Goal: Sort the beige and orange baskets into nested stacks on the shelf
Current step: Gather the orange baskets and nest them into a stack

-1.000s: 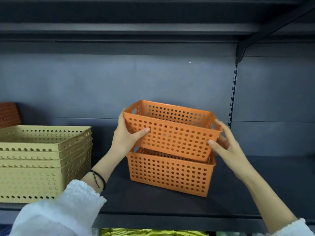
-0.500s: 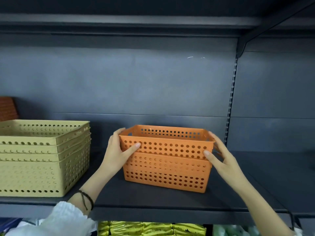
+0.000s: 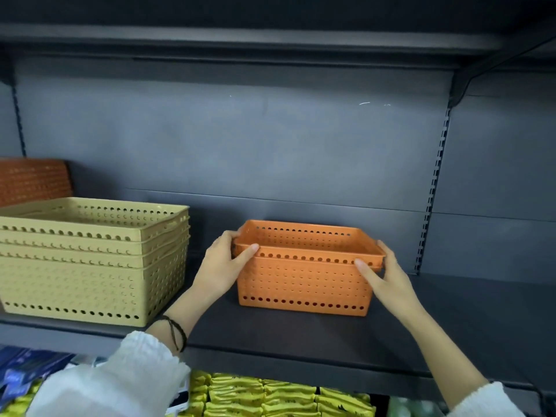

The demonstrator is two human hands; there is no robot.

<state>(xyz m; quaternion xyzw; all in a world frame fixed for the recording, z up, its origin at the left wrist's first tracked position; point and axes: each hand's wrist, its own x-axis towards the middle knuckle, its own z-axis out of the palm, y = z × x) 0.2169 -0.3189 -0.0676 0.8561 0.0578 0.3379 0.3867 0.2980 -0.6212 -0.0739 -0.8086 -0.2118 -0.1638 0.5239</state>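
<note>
As orange stack (image 3: 304, 284) sits on shelf (image 3: 301, 341) — left hand (image 3: 224, 263) grips it; right hand (image 3: 388, 272) too.

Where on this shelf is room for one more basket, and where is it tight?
Free: the dark grey metal shelf right of the orange perforated plastic basket stack, and the strip before it. Tight: the gap towards the beige perforated basket stack, where the left hand sits.

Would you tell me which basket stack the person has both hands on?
The orange stack in the middle: the left hand and right hand grip its top rim. The beige stack beside it stands untouched.
</note>
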